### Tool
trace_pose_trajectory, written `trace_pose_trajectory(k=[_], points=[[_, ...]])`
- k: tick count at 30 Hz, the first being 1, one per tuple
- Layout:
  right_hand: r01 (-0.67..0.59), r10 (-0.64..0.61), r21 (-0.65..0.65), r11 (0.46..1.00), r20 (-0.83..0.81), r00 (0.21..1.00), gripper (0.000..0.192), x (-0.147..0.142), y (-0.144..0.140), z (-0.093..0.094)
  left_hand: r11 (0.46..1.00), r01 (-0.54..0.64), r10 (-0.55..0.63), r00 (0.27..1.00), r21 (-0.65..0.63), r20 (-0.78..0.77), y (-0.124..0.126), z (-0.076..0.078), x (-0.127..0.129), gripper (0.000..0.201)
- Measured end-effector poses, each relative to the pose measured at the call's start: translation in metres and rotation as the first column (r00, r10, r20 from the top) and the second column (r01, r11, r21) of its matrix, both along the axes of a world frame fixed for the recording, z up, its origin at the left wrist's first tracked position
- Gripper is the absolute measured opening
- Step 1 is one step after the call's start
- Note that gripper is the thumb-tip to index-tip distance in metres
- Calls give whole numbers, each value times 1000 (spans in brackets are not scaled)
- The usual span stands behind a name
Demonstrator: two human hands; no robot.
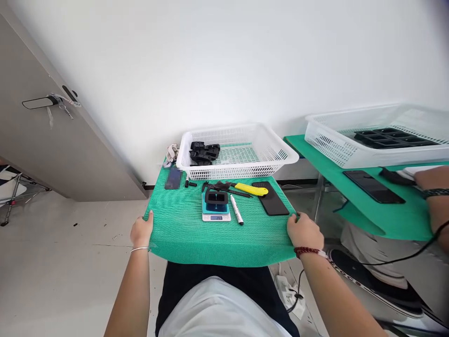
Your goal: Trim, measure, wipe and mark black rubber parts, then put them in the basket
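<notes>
My left hand [141, 229] grips the left edge of a small table draped in green mesh cloth [178, 234], thumb on top, fingers mostly hidden. At the right edge, my right hand [306, 230] is closed around cloth and table side. Between them, a small digital scale [216, 217] bears a black plastic frame [211, 196]. To its right lies a capped white marker [236, 209]. Behind are a yellow-handled utility knife [250, 189] and a black caliper [210, 186]. A dark phone-like slab [273, 201] lies near my right hand.
A white plastic basket [238, 171] with several black parts [204, 153] stands at the table's back, against the wall. On the right, another green-covered table [414, 213] holds a second basket [351, 157] and a phone [373, 186]; a co-worker's arm [437, 187] rests there. A power strip [291, 297] lies below.
</notes>
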State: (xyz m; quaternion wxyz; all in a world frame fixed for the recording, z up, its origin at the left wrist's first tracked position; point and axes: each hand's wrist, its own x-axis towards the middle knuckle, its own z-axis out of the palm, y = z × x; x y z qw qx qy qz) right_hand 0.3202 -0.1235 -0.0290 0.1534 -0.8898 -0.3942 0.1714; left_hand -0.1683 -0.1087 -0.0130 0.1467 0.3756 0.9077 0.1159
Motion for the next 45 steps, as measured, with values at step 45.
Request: trace_pose_trajectory(k=[45], points=[[-127, 24, 391, 912, 257, 966, 53, 7, 16, -11, 719, 562, -515, 826, 409, -230, 26, 8, 65, 52]])
